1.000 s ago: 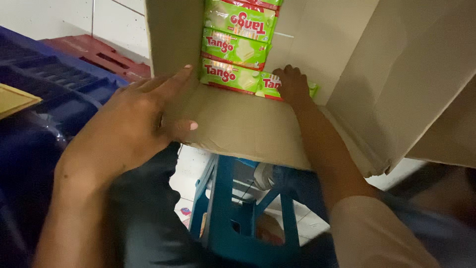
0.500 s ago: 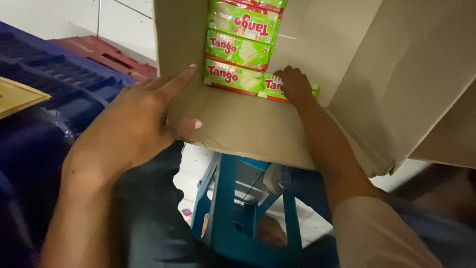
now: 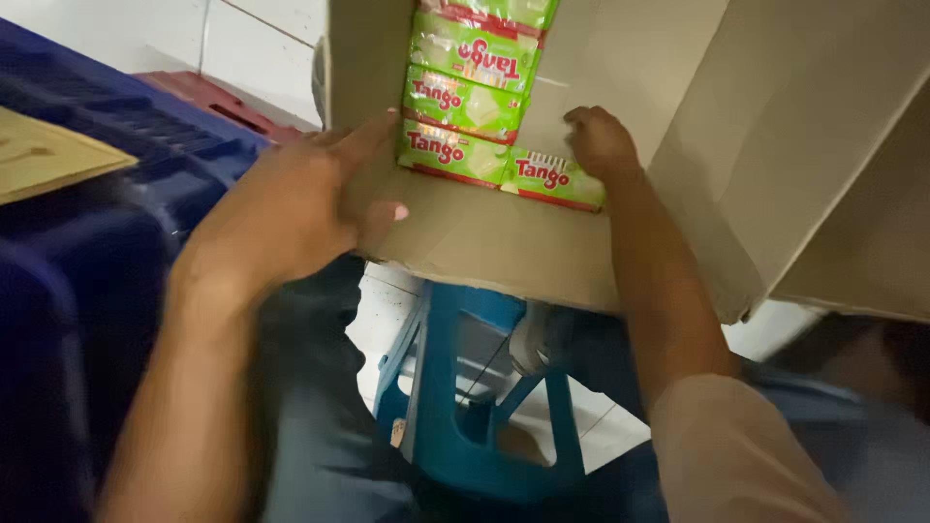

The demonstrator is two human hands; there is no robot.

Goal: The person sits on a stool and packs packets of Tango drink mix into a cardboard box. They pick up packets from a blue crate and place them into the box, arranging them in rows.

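Inside the open cardboard box, I see my right hand with fingers curled onto the lowest green snack packet, pressing it beside its neighbour at the bottom of a column of about 4 packets. My left hand grips the box's near wall, fingers spread, thumb over the edge. Below, the box rests on a blue plastic stool. I judge the box could tip off that narrow stool if the left hand lets go, spilling the column.
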